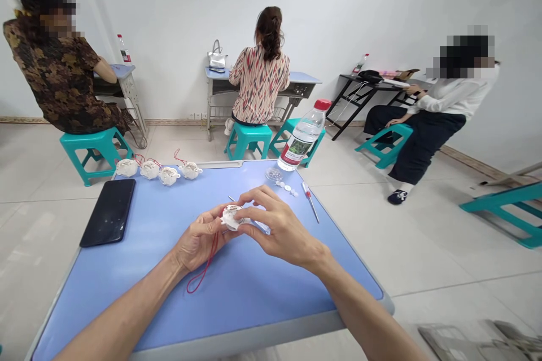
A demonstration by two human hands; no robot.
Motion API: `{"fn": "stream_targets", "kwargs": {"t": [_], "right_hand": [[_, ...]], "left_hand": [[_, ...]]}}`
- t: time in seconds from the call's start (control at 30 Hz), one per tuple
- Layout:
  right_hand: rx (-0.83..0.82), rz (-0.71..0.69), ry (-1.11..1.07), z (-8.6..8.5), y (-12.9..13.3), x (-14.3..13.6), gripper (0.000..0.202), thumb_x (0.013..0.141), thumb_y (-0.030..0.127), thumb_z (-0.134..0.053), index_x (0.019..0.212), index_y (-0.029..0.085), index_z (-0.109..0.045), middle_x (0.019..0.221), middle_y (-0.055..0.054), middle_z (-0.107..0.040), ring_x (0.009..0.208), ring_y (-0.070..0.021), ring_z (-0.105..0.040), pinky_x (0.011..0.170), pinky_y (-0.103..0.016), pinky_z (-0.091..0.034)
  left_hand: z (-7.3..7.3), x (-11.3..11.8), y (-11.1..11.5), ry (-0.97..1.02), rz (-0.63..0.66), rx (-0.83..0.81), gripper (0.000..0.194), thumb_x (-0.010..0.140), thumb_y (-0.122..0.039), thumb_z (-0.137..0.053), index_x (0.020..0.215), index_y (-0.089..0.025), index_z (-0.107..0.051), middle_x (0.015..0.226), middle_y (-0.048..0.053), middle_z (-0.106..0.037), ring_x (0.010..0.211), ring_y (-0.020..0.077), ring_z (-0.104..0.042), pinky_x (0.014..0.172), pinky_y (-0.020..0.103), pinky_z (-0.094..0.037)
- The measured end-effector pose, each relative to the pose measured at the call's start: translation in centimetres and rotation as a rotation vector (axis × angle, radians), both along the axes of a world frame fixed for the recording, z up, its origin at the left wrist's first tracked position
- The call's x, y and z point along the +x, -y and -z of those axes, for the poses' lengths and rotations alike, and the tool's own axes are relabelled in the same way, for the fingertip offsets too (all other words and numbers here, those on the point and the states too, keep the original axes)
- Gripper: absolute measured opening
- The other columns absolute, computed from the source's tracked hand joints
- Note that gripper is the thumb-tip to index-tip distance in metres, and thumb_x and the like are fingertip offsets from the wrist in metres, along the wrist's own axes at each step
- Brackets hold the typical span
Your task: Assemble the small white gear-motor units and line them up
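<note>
Between my two hands, above the blue table (262, 293), is a small round white piece (231, 218) with a raised, uneven surface. A red cord loop (197, 284) hangs from it toward the table. My left hand (199, 240) is closed around its left side and underside. My right hand (273, 225) pinches it from the right, fingertips on its face and edge. Partly hidden behind my right hand lies a screwdriver-like tool (262, 227). Several similar white pieces with red cords, one of them a round piece (169, 175), stand at the table's far left.
A black phone (108, 212) lies at left. At the far right are a water bottle (302, 138), a clear dish (274, 175), small white discs (288, 188) and a red-and-white screwdriver (311, 203). Three other people sit beyond on teal stools, one in a patterned shirt (260, 82).
</note>
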State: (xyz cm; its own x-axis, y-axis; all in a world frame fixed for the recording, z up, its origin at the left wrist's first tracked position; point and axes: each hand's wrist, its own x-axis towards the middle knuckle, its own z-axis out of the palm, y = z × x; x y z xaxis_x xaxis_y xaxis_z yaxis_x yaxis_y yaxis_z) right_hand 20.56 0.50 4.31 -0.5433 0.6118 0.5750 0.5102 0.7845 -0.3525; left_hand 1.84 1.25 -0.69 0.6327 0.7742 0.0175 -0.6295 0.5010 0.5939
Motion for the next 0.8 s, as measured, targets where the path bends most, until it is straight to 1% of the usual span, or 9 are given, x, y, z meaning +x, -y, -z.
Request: {"fn": "stream_targets", "kwargs": {"t": [0.17,0.27,0.43,0.63,0.8], "right_hand": [[-0.006,-0.008,0.035,-0.09,-0.08,0.26,0.012,0.085,0.018,-0.059,0.095,0.022,-0.065,0.103,-0.008,-0.059,0.094,-0.0214,-0.05,0.081,-0.04,-0.048],[0.003,-0.008,0.001,-0.08,-0.15,0.42,0.013,0.085,0.017,-0.06,0.096,0.022,-0.064,0.104,-0.008,-0.059,0.094,-0.0209,-0.05,0.082,-0.04,-0.048],[0.018,0.01,-0.044,0.12,-0.31,0.38,0.014,0.085,0.012,-0.056,0.091,0.022,-0.064,0.099,-0.008,-0.06,0.091,-0.0201,-0.051,0.078,-0.038,-0.049],[0.029,0.025,-0.074,0.22,-0.56,0.54,0.014,0.086,0.012,-0.055,0.09,0.021,-0.064,0.091,-0.007,-0.062,0.086,-0.0193,-0.053,0.074,-0.035,-0.049],[0.036,0.058,-0.119,0.13,-0.65,0.67,0.012,0.087,0.014,-0.056,0.09,0.021,-0.065,0.084,-0.005,-0.064,0.079,-0.0181,-0.053,0.07,-0.034,-0.048]], "left_hand": [[0.11,-0.11,0.04,-0.01,-0.005,-0.004,0.041,0.076,-0.018,-0.067,0.117,-0.012,-0.063,0.104,0.008,-0.066,0.094,0.0175,-0.059,0.095,0.032,-0.04],[0.21,-0.2,-0.04,0.014,-0.005,-0.009,0.043,0.076,-0.018,-0.064,0.119,-0.011,-0.062,0.106,0.009,-0.066,0.099,0.0196,-0.059,0.099,0.036,-0.039],[0.36,-0.2,-0.24,0.045,-0.009,-0.021,0.043,0.076,-0.02,-0.061,0.117,-0.011,-0.062,0.107,0.01,-0.065,0.101,0.0224,-0.058,0.101,0.041,-0.037],[0.31,-0.17,-0.23,0.071,-0.014,-0.094,0.033,0.081,-0.022,-0.056,0.11,-0.01,-0.065,0.107,0.011,-0.066,0.1,0.0228,-0.059,0.098,0.041,-0.04],[0.33,-0.25,-0.25,0.078,-0.006,-0.153,0.034,0.083,-0.024,-0.054,0.111,-0.008,-0.065,0.107,0.012,-0.066,0.097,0.0246,-0.059,0.093,0.042,-0.042]]}}
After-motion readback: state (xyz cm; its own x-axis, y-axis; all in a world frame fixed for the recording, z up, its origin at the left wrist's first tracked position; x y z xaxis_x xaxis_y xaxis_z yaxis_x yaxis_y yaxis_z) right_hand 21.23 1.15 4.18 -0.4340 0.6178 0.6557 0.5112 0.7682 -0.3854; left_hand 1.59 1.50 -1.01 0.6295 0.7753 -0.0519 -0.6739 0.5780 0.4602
